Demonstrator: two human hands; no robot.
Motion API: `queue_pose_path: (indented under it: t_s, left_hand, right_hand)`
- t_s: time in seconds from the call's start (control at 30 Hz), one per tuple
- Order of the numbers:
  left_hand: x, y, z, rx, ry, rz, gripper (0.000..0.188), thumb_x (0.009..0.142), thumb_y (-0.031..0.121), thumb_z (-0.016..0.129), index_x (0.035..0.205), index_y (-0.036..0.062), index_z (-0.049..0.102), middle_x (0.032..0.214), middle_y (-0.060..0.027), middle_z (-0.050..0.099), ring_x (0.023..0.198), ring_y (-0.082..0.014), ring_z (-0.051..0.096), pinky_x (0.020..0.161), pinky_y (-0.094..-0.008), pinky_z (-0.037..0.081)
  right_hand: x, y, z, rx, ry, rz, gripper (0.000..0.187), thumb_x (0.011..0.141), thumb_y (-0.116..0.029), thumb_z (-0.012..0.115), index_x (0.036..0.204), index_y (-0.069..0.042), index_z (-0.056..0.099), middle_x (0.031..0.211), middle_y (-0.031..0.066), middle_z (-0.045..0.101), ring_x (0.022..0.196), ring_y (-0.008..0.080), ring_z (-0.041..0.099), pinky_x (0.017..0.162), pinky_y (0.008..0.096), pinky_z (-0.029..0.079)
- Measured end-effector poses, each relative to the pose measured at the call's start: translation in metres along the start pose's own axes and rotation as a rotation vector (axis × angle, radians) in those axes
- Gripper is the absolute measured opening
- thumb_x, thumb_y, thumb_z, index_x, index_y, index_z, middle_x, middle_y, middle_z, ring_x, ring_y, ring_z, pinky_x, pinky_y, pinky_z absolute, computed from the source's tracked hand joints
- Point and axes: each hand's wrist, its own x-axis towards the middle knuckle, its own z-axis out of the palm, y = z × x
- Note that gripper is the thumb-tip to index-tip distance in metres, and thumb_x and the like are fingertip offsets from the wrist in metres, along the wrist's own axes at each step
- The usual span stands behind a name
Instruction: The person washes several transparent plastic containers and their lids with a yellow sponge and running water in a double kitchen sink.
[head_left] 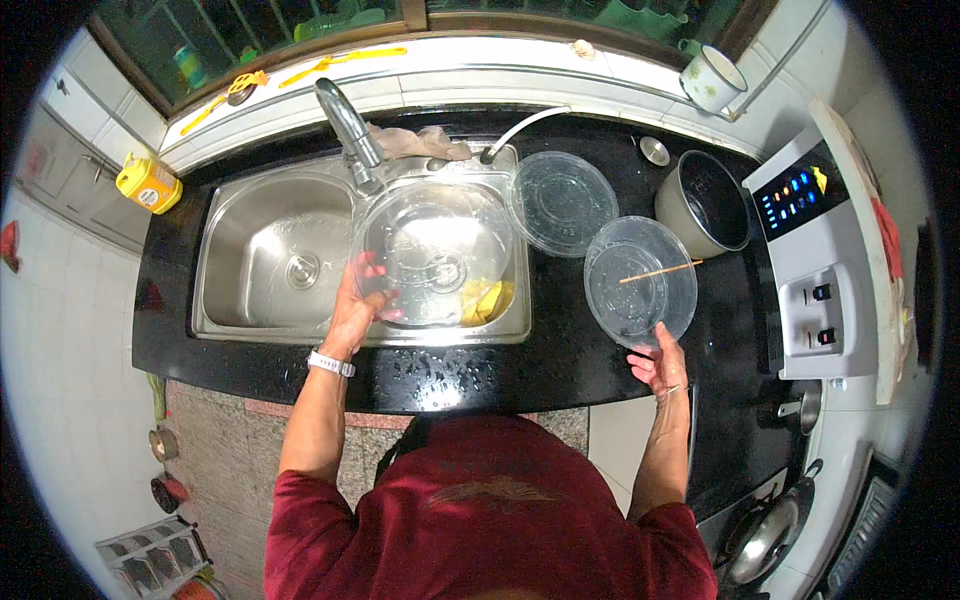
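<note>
My left hand grips the near left rim of a clear round plastic lid or shallow bowl above the right sink basin; the see-through piece makes its exact shape hard to tell. My right hand pinches the near rim of a clear round plastic bowl over the counter on the right. A thin wooden stick crosses that bowl and reaches past its right rim. Behind it another clear round plastic piece lies on the counter. A yellow cloth rests inside the right basin.
The steel double sink has a faucet at its back, with a greyish cloth beside it. A deep pot and a water dispenser stand at right. Water drops wet the black counter. A yellow jug sits far left.
</note>
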Motion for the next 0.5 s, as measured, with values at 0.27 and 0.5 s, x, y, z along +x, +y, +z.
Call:
queue_pose_path:
  t_s: [0.27,0.5]
  left_hand:
    - [-0.020,-0.007,-0.043,0.056,0.084,0.139,0.066,0.083,-0.014,0.049,0.140,0.0151,0.029,0.129,-0.0113,0.039,0.103,-0.0256,0.057,0.074,-0.0383,0.060]
    - [-0.025,0.003,-0.066,0.252,0.166,0.462,0.062,0.078,-0.016,0.043,0.135,0.0058,0.031,0.125,-0.0133,0.045,0.109,-0.0251,0.055,0.091,-0.0344,0.050]
  right_hand:
    - [-0.015,0.021,0.039,0.183,-0.091,-0.104,0.045,0.080,0.002,0.048,0.123,-0.004,0.036,0.116,0.0269,0.058,0.061,0.0282,0.067,0.048,0.0392,0.059]
    - [-0.083,-0.015,0.135,-0.216,-0.062,-0.605,0.078,0.077,0.010,0.039,0.148,-0.007,0.014,0.141,0.0210,0.038,0.085,0.0350,0.067,0.072,0.0419,0.060]
